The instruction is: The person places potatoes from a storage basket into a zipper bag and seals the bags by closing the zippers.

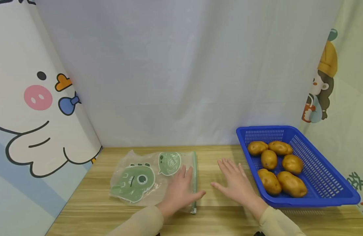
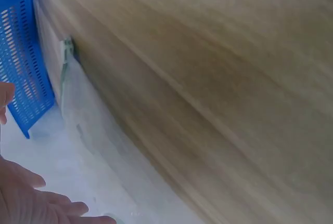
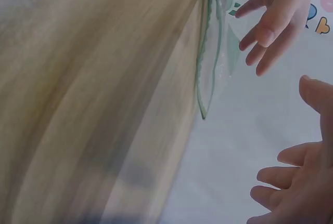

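A clear zip bag (image 1: 160,183) printed with green dinosaur pictures lies flat on the wooden table, its green zip edge facing right. Over the right part of this bag is my left hand (image 1: 181,190), fingers spread and holding nothing; in the right wrist view it appears raised off the bag. My right hand (image 1: 235,183) is between the bag and a blue plastic basket (image 1: 332,183), fingers extended, with nothing in it. Inside the basket's left half sit several potatoes (image 1: 292,183). The left wrist view shows the bag (image 2: 104,141) side-on, beyond it the basket (image 2: 23,57).
A pale curtain (image 1: 169,72) hangs along the table's back edge. Cartoon-printed cloths stand at both sides, one with a white bird figure (image 1: 22,65) on the left. Bare wood of the table (image 1: 216,216) shows between the bag and basket.
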Available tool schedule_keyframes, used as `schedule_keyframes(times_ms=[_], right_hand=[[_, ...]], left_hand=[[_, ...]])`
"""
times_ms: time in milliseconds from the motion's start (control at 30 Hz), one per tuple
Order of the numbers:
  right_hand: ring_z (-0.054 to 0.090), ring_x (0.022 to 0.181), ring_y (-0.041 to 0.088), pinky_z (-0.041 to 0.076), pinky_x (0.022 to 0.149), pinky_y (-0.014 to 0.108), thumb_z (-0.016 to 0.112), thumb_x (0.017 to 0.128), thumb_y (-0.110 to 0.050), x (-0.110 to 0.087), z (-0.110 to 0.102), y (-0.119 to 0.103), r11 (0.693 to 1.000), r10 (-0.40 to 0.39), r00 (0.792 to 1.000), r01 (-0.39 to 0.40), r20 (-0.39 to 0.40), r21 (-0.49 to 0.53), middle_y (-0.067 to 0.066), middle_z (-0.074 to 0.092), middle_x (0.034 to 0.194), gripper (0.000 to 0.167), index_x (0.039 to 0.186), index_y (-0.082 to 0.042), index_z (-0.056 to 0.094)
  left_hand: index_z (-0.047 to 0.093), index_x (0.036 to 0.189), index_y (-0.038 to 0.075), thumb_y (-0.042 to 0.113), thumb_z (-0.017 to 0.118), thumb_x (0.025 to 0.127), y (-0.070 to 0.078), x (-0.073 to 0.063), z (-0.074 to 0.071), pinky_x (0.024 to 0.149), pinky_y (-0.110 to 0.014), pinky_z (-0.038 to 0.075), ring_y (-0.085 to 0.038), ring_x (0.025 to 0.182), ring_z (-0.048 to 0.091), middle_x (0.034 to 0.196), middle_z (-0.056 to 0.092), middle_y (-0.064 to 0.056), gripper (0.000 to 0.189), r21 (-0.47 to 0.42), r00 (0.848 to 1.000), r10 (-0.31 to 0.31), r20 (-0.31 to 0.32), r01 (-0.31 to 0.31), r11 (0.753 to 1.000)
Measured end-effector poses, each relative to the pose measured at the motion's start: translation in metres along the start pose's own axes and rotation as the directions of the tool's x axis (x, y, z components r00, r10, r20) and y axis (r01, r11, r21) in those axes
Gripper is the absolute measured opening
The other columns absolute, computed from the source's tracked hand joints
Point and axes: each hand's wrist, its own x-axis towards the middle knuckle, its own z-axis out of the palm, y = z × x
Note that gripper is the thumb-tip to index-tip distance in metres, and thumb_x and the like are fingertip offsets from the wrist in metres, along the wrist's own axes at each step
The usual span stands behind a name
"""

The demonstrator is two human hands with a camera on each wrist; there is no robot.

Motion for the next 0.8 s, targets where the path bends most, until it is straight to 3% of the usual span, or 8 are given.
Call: schedule_keyframes(times_ms=[367,600,800], right_hand=[[0.032,0.141,0.043,0.018,0.116,0.061,0.068,0.092,-0.041,0.002,0.011,0.008,0.993,0.05,0.998,-0.055,0.048,0.105,0.024,0.04,0.15,0.076,0.147,0.005,0.041],[0.033,0.14,0.044,0.021,0.116,0.061,0.068,0.093,-0.039,0.004,0.011,0.01,0.99,0.061,0.996,-0.069,0.068,0.12,0.026,0.04,0.149,0.075,0.146,0.007,0.041],[0.035,0.138,0.045,0.024,0.116,0.059,0.068,0.093,-0.036,0.005,0.011,0.01,0.99,0.044,0.997,-0.052,0.066,0.134,0.027,0.042,0.148,0.073,0.144,0.009,0.042]], left_hand=[[0.045,0.145,-0.001,0.057,0.077,0.074,0.006,0.008,0.01,0.102,-0.065,0.041,-0.044,0.134,0.041,0.146,0.043,-0.029,0.097,0.063,0.995,-0.078,0.062,0.074,0.995],[0.046,0.145,0.002,0.06,0.075,0.073,0.003,0.009,0.015,0.099,-0.065,0.044,-0.043,0.134,0.041,0.147,0.042,-0.027,0.097,0.156,0.993,-0.07,0.1,0.054,0.986],[0.044,0.145,-0.001,0.047,0.077,0.075,0.001,0.009,0.02,0.097,-0.062,0.047,-0.042,0.13,0.045,0.142,0.046,-0.027,0.091,0.174,0.992,-0.059,0.116,0.038,0.984]])
